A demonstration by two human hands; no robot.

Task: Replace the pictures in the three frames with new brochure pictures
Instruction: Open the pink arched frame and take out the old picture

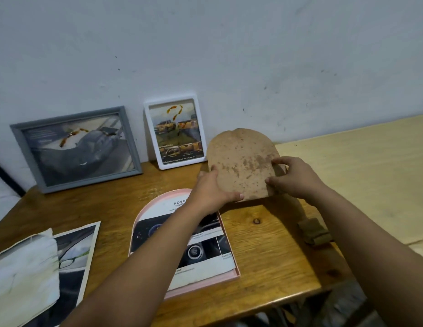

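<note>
Hands grip a brown arch-topped backing board, the left hand clasping its lower left edge, the right hand pinching its right edge, arched end pointing away, long axis upright. Below the grip lies one pink arch-shaped frame, its brochure picture partly hidden by the left forearm. Beyond stand two frames: grey rectangular frame, white rectangular frame. Loose prints run off the left border.

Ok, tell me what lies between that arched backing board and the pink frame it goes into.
Only the left forearm crosses above the pink frame; both hands hold the backing board behind it. The brochure picture already lies inside.
</note>
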